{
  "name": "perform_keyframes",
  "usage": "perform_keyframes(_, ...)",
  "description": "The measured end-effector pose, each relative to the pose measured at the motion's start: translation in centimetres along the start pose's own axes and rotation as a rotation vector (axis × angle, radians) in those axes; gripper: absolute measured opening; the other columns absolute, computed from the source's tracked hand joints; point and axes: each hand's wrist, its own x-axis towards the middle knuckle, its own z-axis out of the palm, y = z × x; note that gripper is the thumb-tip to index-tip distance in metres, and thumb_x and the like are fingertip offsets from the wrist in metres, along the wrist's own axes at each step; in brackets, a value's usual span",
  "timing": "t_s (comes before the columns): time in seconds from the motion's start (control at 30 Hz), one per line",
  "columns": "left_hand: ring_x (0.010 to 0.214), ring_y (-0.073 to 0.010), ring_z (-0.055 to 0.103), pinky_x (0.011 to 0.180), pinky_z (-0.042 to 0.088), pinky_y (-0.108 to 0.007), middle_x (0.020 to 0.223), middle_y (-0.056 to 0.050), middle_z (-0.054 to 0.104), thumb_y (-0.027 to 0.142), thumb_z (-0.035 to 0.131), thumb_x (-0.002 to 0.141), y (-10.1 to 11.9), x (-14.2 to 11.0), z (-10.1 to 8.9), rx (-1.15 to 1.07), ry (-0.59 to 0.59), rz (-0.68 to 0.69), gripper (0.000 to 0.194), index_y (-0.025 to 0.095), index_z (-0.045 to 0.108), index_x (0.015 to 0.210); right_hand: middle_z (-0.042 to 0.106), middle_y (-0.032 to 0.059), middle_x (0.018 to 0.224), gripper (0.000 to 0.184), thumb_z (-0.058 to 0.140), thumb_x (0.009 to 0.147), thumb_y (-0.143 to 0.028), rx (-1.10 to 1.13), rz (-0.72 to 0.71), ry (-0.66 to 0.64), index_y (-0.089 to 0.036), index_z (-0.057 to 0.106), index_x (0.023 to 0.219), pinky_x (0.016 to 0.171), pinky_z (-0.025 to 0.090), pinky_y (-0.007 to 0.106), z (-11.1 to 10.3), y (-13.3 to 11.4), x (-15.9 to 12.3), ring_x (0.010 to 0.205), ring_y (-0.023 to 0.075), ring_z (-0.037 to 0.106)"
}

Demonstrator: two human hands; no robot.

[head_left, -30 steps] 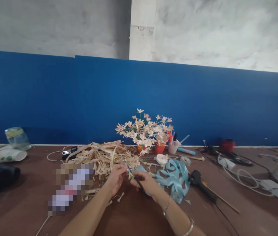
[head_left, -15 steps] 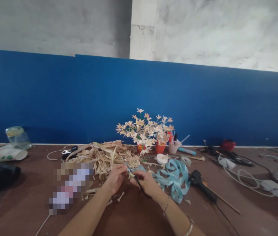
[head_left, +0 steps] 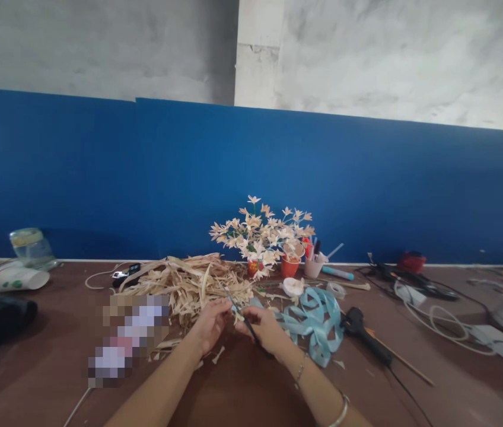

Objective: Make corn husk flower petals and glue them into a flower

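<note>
My right hand [head_left: 264, 327] is closed round a slim dark tool [head_left: 251, 332] with a thin, pale metal-looking tip; it slants up and left between my hands, its exact kind unclear. My left hand [head_left: 212, 323] pinches beside that tip, with a bit of light blue at the fingertips. A small pale husk piece [head_left: 238, 318] shows between the hands, partly hidden by fingers. Behind the left hand lies a heap of dry corn husks [head_left: 180, 281]. Loose light-blue ribbon [head_left: 320, 323] lies right of my right hand.
Husk flowers [head_left: 255, 231] stand in red cups at the back, beside a white cup [head_left: 314, 268] of pens. A black glue gun [head_left: 365, 335] and a stick [head_left: 405, 359] lie right. Left are a glass jar [head_left: 33, 249], a paper cup [head_left: 20, 277] and a blurred-out object [head_left: 129, 338].
Both hands stay nearly in place. The dark tool has shifted very slightly between them, and the pale piece has turned a little.
</note>
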Motion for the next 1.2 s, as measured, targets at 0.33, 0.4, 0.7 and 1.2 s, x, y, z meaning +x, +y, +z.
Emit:
perform_keyframes(0.33,0.054,-0.0078,0.049,0.058,0.039,-0.021,0.054,0.003,0.054,0.021,0.076,0.053,-0.2,0.1,0.0,0.038,-0.036,0.01,0.018,0.013,0.06,0.054,0.044,-0.0053,0.056,0.041,0.071,0.06,-0.052,0.011,0.041,0.014,-0.019,0.061,0.081,0.042,0.032,0.02,0.1,0.4,0.2,0.045,0.0074,0.036)
perform_keyframes(0.4,0.053,-0.0076,0.048,0.057,0.038,-0.021,0.053,0.003,0.053,0.02,0.076,0.054,-0.3,0.1,-0.1,0.029,-0.051,0.008,0.018,0.013,0.059,0.053,0.045,-0.0053,0.057,0.043,0.072,0.058,-0.052,0.033,0.051,0.002,-0.019,0.059,0.082,0.043,0.033,0.021,0.1,0.3,0.2,0.045,0.0081,0.039)
perform_keyframes(0.7,0.055,-0.0084,0.049,0.059,0.038,-0.021,0.054,0.002,0.054,0.018,0.074,0.057,-0.5,0.2,-0.3,0.018,-0.085,0.015,0.015,0.013,0.06,0.054,0.044,-0.0065,0.055,0.044,0.073,0.057,-0.053,0.055,0.04,0.009,-0.018,0.058,0.08,0.041,0.033,0.02,0.0,-0.1,-0.1,0.043,0.0063,0.037)
perform_keyframes(1.2,0.048,-0.0046,0.042,0.04,0.022,-0.017,0.068,0.002,0.058,0.028,0.068,0.057,0.2,0.1,-0.1,0.232,0.035,0.023,0.02,0.015,0.053,0.059,0.047,-0.0067,0.055,0.036,0.072,0.06,-0.04,0.141,0.025,0.122,-0.017,0.059,0.085,0.043,0.03,0.019,-1.7,-0.3,0.1,0.044,0.0062,0.039)
